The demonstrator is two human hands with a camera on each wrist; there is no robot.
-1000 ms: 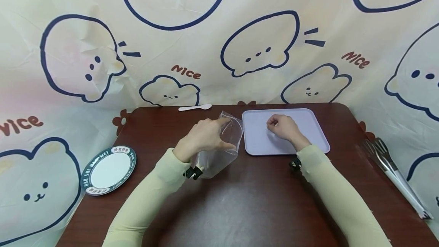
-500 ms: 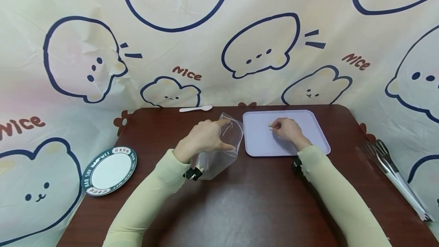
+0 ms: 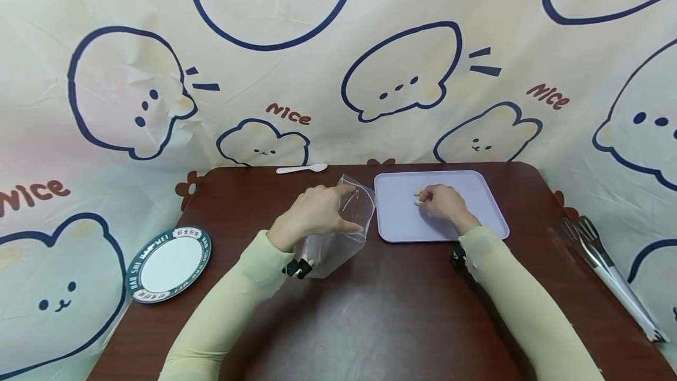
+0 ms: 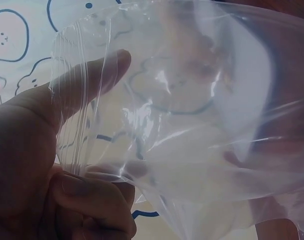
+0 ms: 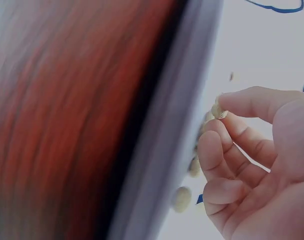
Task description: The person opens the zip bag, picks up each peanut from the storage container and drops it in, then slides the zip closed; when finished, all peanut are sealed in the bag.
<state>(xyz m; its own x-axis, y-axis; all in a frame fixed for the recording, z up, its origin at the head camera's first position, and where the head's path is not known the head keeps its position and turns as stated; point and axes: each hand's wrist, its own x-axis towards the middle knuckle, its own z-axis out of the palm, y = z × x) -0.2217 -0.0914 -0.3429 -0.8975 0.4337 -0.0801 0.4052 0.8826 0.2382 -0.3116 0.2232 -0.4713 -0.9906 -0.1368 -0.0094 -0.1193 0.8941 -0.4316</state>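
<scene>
My left hand (image 3: 312, 213) grips a clear plastic zip bag (image 3: 335, 254) by its mouth, left of the tray. In the left wrist view one digit lies along the bag's ridged rim and the others curl at its lower edge. Over the lilac tray (image 3: 394, 213), my right hand (image 3: 444, 201) pinches a small pale tan nut-like piece (image 5: 220, 107) between thumb and fingertips. The other fingers are curled. Similar oval pieces (image 5: 182, 199) show beside and below these fingers in the right wrist view; a pale piece (image 3: 418, 192) lies on the tray by the fingertips.
A white plate (image 3: 169, 263) with a green rim rests at the table's left edge. A white plastic spoon (image 3: 302, 168) lies at the back edge. Metal tongs (image 3: 616, 278) lie along the right edge. A cartoon-printed cloth (image 3: 338, 75) hangs behind the brown table (image 3: 359, 322).
My right hand has shifted slightly down and right over the tray. Pale pieces now show at its fingertips, where none showed a second ago. My left hand still holds the bag in place.
</scene>
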